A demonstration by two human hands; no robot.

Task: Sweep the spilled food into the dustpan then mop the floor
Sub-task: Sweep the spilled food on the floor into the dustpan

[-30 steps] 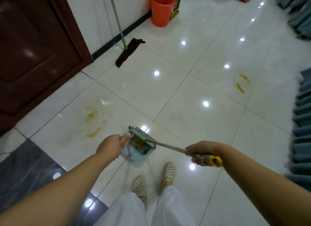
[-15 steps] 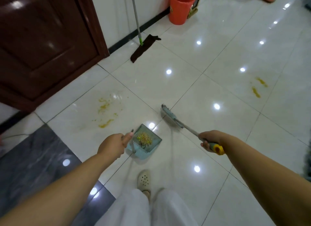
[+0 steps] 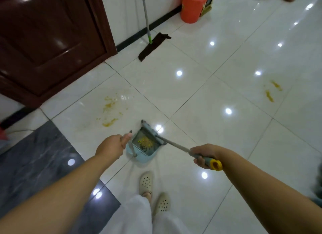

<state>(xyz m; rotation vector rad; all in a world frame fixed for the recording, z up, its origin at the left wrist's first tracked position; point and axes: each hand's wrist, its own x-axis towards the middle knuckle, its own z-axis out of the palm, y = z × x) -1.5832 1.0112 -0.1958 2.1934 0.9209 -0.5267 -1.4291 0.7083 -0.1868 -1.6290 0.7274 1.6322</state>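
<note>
Head view looks down on a glossy white tiled floor (image 3: pixel 217 50). Left hand (image 3: pixel 111 146) is curled around the upright handle of a light blue plastic dustpan (image 3: pixel 139 155), thumb pressed along it; the pan sits on the floor just ahead of the person's cream perforated shoes (image 3: pixel 146 182). Yellow crumbled food (image 3: pixel 146 142) lies inside the pan.

Right hand (image 3: pixel 203 156) grips the grey-and-yellow handle end of a grey long-handled broom (image 3: pixel 174 145), fingers wrapped fully round it. The broom head rests across the pan's far open edge, touching it.

Yellow food smears (image 3: pixel 108 110) remain on the tile beyond and to the left of the pan, near a dark brown wooden door (image 3: pixel 48 38). A second pair of yellow streaks (image 3: pixel 271 91) lies well apart, toward the floor's right edge.

A flat mop with a dark brown cloth head (image 3: pixel 151 46) and a grey pole leans against the white wall at the far side. An orange plastic bucket (image 3: pixel 191 7) stands beside the same wall, farther along. A dark grey marble strip (image 3: pixel 34 164) borders the near-left corner of the floor.
</note>
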